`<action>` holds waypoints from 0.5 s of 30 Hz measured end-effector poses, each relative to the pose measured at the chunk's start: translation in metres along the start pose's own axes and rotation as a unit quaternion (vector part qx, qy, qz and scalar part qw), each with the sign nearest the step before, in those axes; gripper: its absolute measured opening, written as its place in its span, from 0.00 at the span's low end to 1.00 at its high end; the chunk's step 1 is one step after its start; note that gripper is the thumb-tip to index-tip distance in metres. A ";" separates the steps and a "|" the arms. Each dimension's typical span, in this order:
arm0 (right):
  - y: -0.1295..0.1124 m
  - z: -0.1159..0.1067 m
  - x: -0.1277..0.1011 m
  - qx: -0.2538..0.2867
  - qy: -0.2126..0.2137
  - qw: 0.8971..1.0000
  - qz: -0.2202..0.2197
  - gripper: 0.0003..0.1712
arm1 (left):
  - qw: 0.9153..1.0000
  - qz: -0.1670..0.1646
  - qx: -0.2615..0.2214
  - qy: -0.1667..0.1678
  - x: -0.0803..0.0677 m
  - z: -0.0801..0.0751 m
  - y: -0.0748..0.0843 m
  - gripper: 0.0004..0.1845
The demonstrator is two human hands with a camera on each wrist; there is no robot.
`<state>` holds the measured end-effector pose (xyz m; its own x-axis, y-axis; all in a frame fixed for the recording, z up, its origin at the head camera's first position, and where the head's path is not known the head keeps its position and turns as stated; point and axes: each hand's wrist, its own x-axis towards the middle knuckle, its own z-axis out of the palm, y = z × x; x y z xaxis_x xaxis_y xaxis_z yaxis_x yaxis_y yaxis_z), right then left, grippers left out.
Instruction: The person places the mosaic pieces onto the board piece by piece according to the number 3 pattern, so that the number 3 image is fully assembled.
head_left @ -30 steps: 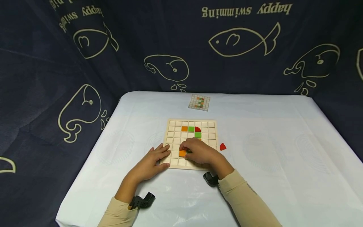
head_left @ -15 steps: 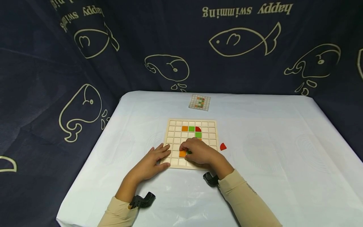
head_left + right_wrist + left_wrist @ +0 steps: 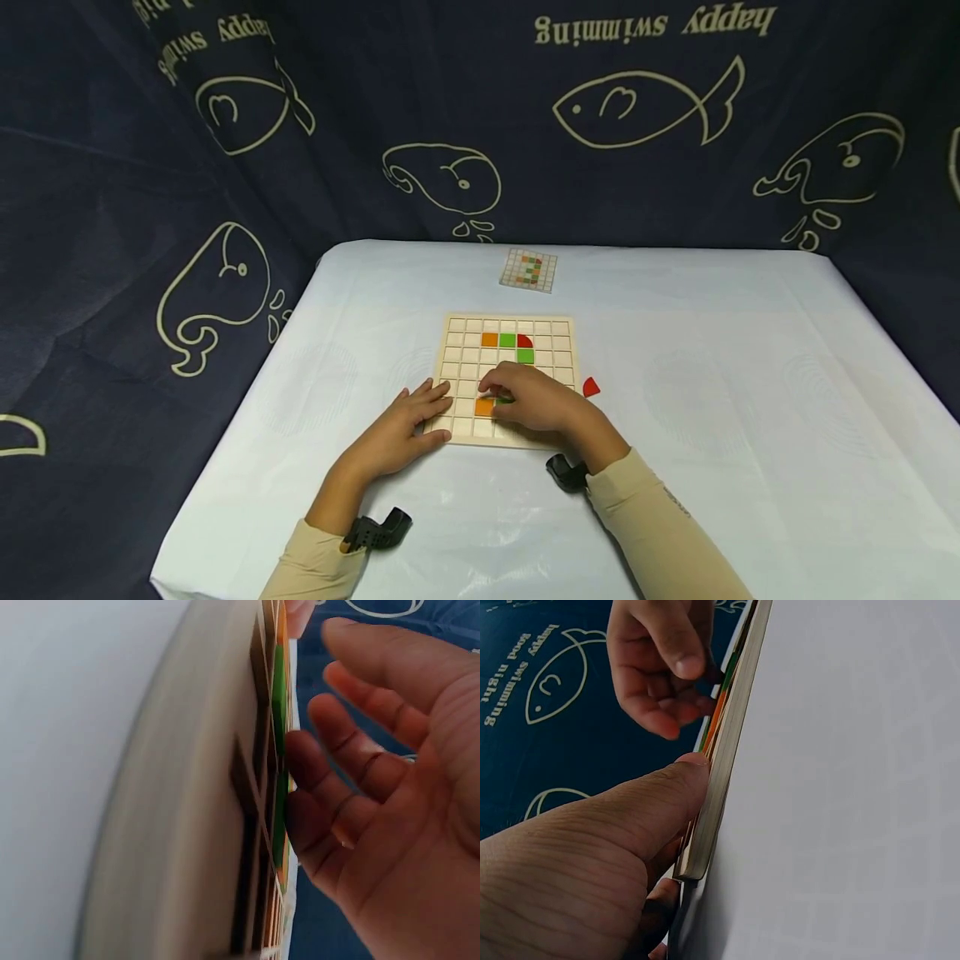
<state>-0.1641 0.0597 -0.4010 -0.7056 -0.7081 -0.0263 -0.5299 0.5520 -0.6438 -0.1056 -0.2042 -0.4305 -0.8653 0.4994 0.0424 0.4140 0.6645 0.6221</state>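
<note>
Right hand (image 3: 534, 403), fingers loosely curved, fingertips pressing a small green tile (image 3: 502, 400) on the wooden grid board (image 3: 555, 343); left hand (image 3: 408, 418) flat, steadying board edge; tile judged light, rigid, slick — best pinched by its edges.

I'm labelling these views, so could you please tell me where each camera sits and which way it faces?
Head: worn on the head, looking forward and down at the table and board; both hands and sleeves show.
Left wrist: low beside the board's edge, looking along it; the left hand fills the foreground, right hand beyond.
Right wrist: low at the board, edge-on; the right hand's fingers touch green tiles.
All three share the board.
</note>
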 end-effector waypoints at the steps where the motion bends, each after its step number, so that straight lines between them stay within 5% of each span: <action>1: 0.001 -0.002 -0.002 0.005 0.004 1.000 -0.003 0.17 | 1.000 -0.001 -0.001 0.000 0.000 0.000 0.000 0.30; 9: 0.018 -0.020 -0.025 0.027 0.050 0.998 -0.013 0.16 | 1.000 -0.001 0.000 0.001 -0.001 0.001 0.000 0.30; 15: 0.037 -0.039 -0.051 0.035 0.070 0.997 0.027 0.16 | 1.000 -0.002 0.003 0.001 -0.001 0.000 0.001 0.31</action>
<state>-0.1660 0.1329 -0.3934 -0.7940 -0.6066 0.0412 -0.4579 0.5521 -0.6968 -0.1044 -0.2037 -0.4299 -0.8677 0.4955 0.0402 0.4115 0.6705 0.6173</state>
